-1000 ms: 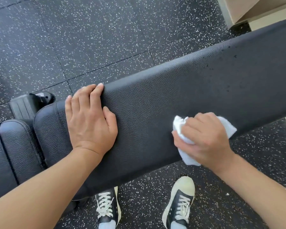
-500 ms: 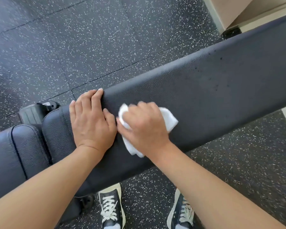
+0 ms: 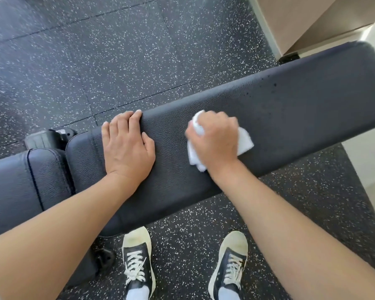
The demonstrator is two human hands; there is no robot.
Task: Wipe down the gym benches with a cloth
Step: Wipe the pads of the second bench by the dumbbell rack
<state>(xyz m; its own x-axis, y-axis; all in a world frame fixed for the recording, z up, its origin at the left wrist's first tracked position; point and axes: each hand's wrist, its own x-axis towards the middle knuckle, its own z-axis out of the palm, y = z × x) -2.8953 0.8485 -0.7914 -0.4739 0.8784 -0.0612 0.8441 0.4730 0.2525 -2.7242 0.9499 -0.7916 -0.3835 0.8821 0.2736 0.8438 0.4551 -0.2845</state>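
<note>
The head camera looks down past two sneakers (image 3: 230, 263) that stand on the speckled rubber floor (image 3: 121, 50), toes close to the near edge of the bench.

Just past the shoes is the long black back pad (image 3: 290, 118) of the gym bench. Its long way runs from the lower left up to the far right, and its rounded end points to the far right, by a tan wall (image 3: 301, 18). A short seat pad (image 3: 15, 187) sits at its left end, with a small gap between them.

The left hand (image 3: 128, 146) lies flat and open on the left part of the back pad. Its fingers reach over the far edge. It holds nothing and seems to be steadying the bench.

The right hand (image 3: 217, 139) is on the middle of the pad, a little way right of the left hand. It is closed around a bunched white cloth (image 3: 245, 141) and presses it down on the pad. Bits of cloth stick out on both sides of the hand.

The step in hand looks like wiping the top of the back pad. Small dark spots (image 3: 274, 85) show on the far right part, near the far edge. I think the next move should slide the cloth to the right along the pad, pressing firmly, to reach those spots. The seat pad likely needs a wipe too.
</note>
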